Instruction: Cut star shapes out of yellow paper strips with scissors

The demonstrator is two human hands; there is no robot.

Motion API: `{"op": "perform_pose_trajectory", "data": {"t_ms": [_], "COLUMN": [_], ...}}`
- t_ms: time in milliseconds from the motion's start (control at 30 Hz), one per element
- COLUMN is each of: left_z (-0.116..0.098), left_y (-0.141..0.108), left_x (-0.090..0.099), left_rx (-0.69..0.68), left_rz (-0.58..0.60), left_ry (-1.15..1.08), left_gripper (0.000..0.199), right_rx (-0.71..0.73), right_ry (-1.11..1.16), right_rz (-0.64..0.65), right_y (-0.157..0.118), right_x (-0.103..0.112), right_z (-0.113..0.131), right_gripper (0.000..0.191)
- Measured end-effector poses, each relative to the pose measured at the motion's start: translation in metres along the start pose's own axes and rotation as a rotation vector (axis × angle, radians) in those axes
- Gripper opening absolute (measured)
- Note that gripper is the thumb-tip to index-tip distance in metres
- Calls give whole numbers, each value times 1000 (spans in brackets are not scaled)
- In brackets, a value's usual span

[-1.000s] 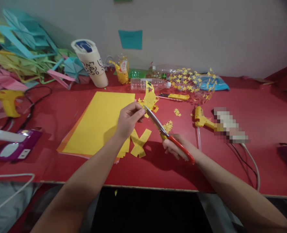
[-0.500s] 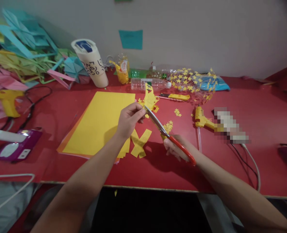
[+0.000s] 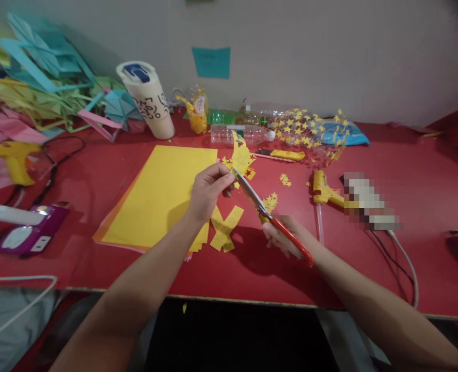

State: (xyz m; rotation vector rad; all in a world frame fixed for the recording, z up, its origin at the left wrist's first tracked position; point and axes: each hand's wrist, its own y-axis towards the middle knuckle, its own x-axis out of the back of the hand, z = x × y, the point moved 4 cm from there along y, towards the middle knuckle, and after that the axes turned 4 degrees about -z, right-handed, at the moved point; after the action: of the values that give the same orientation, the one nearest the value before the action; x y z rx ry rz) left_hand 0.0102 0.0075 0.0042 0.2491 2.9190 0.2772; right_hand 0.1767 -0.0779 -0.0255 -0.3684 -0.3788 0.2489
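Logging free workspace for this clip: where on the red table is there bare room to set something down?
Bare red table shows right of the pixelated item, and between the crossed yellow strips and the near edge. Crowded: the middle around the scissors, the back with bottles, the far left under folded paper.

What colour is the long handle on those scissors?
The long scissors handle is red; the head view shows it best.

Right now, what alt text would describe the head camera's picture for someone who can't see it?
A person's right hand holds red-handled scissors, blades pointing toward the left hand, whose fingers pinch what looks like a small yellow paper piece. On the red table around them lie yellow paper sheets, cut yellow stars and a yellow glue gun.
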Motion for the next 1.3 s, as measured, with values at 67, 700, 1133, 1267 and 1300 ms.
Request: {"op": "perform_pose_trajectory", "data": {"t_ms": [67, 700, 1133, 1267, 1300], "left_z": [0, 3, -1, 0, 1], "left_y": [0, 6, 7, 11, 13], "left_x": [0, 8, 8, 17, 21], "left_rx": [-3, 37, 53, 57, 77], "left_rz": [3, -49, -69, -187, -211], "left_ry": [-17, -52, 8, 94, 137], "left_gripper": [14, 11, 7, 10, 12], "right_rx": [3, 96, 77, 38, 32], "right_ry": [-3, -17, -69, -77, -83], "right_rz": [3, 16, 49, 51, 48], "right_y": [0, 3, 3, 2, 2], "right_x": [0, 3, 6, 6, 6], "right_z": [0, 1, 0, -2, -1], "right_gripper": [42, 45, 41, 43, 43]}}
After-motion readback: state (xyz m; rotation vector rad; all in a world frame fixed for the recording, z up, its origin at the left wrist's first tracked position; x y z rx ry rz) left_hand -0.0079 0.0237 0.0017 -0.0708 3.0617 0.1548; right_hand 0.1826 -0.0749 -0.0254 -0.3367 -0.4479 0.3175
